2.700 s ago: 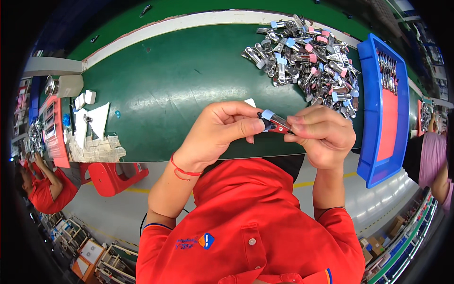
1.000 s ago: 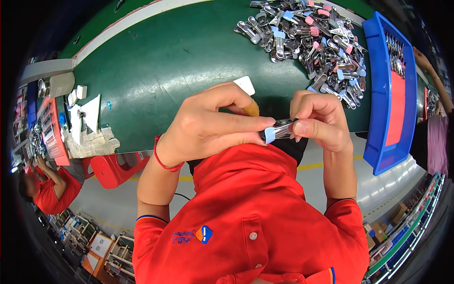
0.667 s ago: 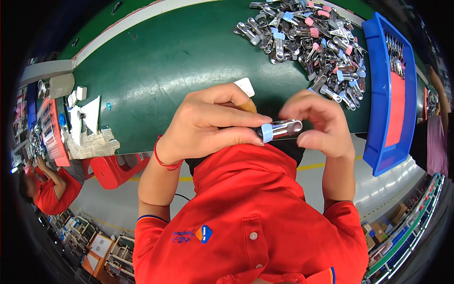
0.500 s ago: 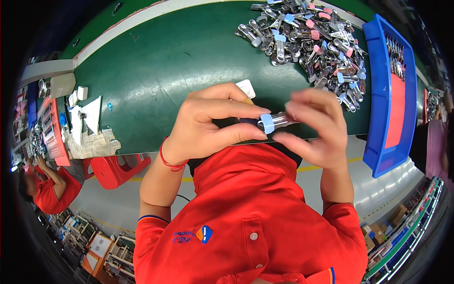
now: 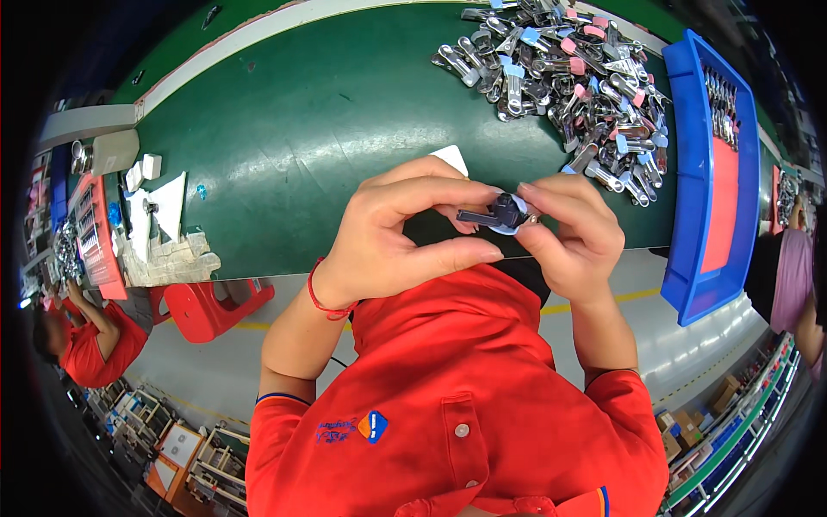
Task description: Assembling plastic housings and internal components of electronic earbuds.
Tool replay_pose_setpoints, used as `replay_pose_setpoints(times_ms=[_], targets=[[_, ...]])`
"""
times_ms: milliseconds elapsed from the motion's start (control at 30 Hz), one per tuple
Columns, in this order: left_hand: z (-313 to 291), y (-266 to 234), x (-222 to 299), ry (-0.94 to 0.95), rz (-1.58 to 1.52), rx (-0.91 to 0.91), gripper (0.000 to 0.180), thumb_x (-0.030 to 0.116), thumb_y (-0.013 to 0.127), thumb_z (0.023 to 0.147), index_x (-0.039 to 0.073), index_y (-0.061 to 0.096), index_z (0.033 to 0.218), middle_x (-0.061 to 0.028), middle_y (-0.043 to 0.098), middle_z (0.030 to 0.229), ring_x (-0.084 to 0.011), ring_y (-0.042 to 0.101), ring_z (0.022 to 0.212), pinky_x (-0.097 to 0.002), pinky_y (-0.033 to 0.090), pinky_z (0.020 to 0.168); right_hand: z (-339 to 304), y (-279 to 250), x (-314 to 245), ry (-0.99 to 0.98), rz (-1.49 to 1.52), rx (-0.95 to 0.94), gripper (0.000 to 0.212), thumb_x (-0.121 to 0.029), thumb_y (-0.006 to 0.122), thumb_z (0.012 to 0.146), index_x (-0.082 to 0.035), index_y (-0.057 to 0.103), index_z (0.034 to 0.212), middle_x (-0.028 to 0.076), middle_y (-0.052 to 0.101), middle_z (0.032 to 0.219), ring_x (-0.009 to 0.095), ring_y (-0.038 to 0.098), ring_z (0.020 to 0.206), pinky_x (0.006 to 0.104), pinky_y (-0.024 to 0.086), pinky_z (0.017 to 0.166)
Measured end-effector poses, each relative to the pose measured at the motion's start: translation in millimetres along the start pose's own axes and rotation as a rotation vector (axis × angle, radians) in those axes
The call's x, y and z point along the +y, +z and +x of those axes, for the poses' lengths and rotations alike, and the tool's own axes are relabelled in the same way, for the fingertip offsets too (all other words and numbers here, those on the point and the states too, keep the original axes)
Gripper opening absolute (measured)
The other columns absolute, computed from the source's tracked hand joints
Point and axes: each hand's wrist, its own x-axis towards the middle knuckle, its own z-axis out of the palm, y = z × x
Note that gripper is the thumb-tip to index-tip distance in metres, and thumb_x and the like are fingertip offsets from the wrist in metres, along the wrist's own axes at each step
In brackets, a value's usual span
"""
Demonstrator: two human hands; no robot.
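A small nail clipper (image 5: pixel 503 212), dark with a light blue band, is pinched between the thumb and fingers of my right hand (image 5: pixel 572 231), above the near table edge. Its dark narrow lever points left. Around its left side curves my left hand (image 5: pixel 405 220), with thumb and index finger apart. The left index fingertip lies close to the clipper's top, and the left thumb is clear below it; another left fingertip shows behind the lever. Whether those left fingers touch the clipper is hard to see.
A heap of similar clippers (image 5: pixel 594 95) with pink and blue bands covers the far right of the green table (image 5: pixel 284 155). Right of it stands a blue tray (image 5: pixel 685 181) holding a row of clippers. White card scraps (image 5: pixel 169 211) lie left. A red stool (image 5: pixel 207 312) stands below; people sit at both sides.
My right fingers have closed on the clipper, and it has turned from lying sideways to show its dark end. My left thumb has come away from it.
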Motion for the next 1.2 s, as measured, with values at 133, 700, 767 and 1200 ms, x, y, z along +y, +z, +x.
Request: replay_pose_setpoints(times_ms=[133, 700, 767, 1200], targets=[[1.8, 2.9, -2.6, 0.005, -0.005, 0.105, 0.043, 0.003, 0.083, 0.073, 0.002, 0.07, 0.114, -0.0072, 0.065, 0.096, -0.0126, 0.064, 0.079, -0.0241, 0.051, 0.072, -11.0, 9.9, -0.4, 0.235, 0.289, 0.031, 0.032, 0.002, 0.077, 0.078, 0.006, 0.069, 0.109, 0.014, 0.069, 0.094, 0.017, 0.067, 0.078, 0.026, 0.053, 0.07], [-0.5, -3.6, 9.1, -0.366, -0.23, 0.011, 0.033, -0.006, 0.072, 0.082, -0.007, 0.065, 0.115, -0.0122, 0.063, 0.099, -0.0142, 0.064, 0.08, -0.024, 0.054, 0.07, 3.0, -10.2, -4.1, 0.03, -0.176, -0.036, 0.036, 0.005, 0.077, 0.073, -0.001, 0.073, 0.108, 0.011, 0.066, 0.092, 0.017, 0.064, 0.075, 0.026, 0.052, 0.064], [0.5, -4.1, 10.4, -0.418, -0.234, 0.02, 0.031, -0.006, 0.071, 0.083, -0.007, 0.066, 0.113, -0.0121, 0.063, 0.098, -0.0138, 0.065, 0.078, -0.0231, 0.053, 0.068, 4.7, -13.4, -4.7, -0.036, -0.222, -0.1, 0.038, 0.007, 0.076, 0.072, -0.002, 0.073, 0.109, 0.01, 0.065, 0.093, 0.017, 0.064, 0.077, 0.026, 0.052, 0.063], [4.1, -18.5, 10.5, 0.036, 0.295, -0.181, 0.029, 0.005, 0.079, 0.077, 0.005, 0.075, 0.106, -0.0065, 0.064, 0.085, -0.0154, 0.061, 0.071, -0.027, 0.049, 0.06, 3.8, -19.3, -11.1, 0.354, 0.427, -0.168, 0.032, 0.0, 0.072, 0.079, 0.007, 0.067, 0.11, 0.012, 0.063, 0.093, 0.017, 0.064, 0.079, 0.0273, 0.052, 0.067]])
